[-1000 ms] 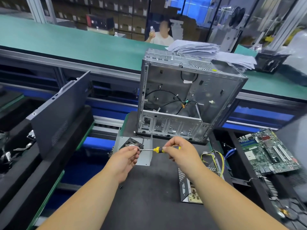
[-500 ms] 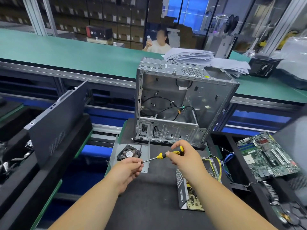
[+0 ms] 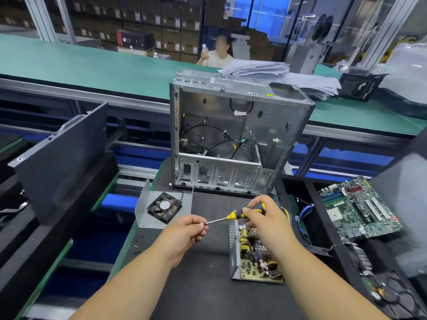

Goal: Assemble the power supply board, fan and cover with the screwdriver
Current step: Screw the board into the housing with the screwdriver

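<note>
The open sheet-metal computer chassis [image 3: 233, 137] is standing upright at the far edge of the dark work mat [image 3: 208, 285], its bare steel interior facing the camera and black cables looping inside it. The bent grey metal cover [image 3: 150, 211] is lying on the mat left of centre, near the chassis, and the square black fan [image 3: 164, 207] with a white hub label is resting on it. The power supply board [image 3: 256, 259], a tan circuit board crowded with components inside a perforated metal tray, is lying on the mat to the right, partly hidden under the right forearm. A green motherboard [image 3: 358, 209] is sitting well apart on the black rack at far right.

Both forearms are reaching forward over the mat. The right hand [image 3: 263, 218] is gripping the screwdriver [image 3: 235, 214] by its yellow-and-black handle, fingers curled round it, with the slim steel shaft angling down and left. The left hand [image 3: 184, 229] is held in a loose fist, and its thumb and forefinger are pinching at the shaft tip; what lies between them is too small to tell.

Compared with the frame half a second earlier, both hands are sitting nearer the camera, the shaft angle is matching, and more of the power supply board is showing.
</note>
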`<move>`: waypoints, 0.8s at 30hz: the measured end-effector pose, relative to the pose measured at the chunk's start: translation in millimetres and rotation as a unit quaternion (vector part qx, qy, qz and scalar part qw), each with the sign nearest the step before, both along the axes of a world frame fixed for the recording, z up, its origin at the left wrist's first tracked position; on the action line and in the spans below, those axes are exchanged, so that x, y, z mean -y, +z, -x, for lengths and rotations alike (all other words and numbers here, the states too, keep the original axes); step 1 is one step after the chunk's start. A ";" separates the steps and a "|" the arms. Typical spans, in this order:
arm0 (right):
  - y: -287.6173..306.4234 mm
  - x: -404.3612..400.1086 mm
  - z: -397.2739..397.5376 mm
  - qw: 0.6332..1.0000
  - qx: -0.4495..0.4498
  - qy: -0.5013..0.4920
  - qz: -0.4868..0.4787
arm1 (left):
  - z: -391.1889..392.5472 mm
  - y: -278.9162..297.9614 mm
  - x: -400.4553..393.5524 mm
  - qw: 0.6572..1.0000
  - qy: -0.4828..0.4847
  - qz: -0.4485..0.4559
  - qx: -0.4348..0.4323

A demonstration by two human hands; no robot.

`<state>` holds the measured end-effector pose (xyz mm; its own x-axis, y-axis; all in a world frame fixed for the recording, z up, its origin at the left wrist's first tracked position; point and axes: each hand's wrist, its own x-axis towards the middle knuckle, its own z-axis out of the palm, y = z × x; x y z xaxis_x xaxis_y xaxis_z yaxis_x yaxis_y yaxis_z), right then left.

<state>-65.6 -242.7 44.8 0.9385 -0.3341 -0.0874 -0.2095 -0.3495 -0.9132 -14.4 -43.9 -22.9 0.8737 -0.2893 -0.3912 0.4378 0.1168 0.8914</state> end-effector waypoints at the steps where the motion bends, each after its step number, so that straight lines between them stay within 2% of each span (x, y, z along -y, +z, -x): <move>1: -0.4 6.4 4.4 1.000 0.005 -0.002 0.000 | 3.9 -0.5 6.7 1.000 -0.002 -0.004 0.006; 9: -12.5 64.5 46.6 1.000 0.006 -0.007 0.005 | 48.1 -5.4 64.8 0.992 -0.047 -0.087 0.078; 11: -16.7 79.0 56.3 1.000 0.009 -0.001 0.006 | 60.4 -10.2 73.4 0.985 -0.017 -0.135 0.108; 14: -23.6 95.0 67.0 1.000 0.017 0.010 0.015 | 76.2 -23.9 72.5 0.960 0.097 -0.215 0.148; 17: -29.6 102.8 73.7 0.998 0.023 0.034 0.042 | 87.4 -40.4 68.5 0.950 0.143 -0.238 0.142; 21: -37.2 103.6 75.1 0.991 0.019 0.084 0.100 | 91.7 -63.5 72.6 0.947 0.019 -0.279 0.159; 24: -40.5 95.8 71.0 0.977 0.006 0.127 0.174 | 88.2 -78.8 74.0 0.893 -0.089 -0.374 0.235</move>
<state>-136.6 -338.5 4.4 0.9951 -0.0987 0.0009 -0.0666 -0.6781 -0.7319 -102.6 -117.9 -101.7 0.9586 -0.2510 -0.1343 -0.0536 -0.6226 0.7807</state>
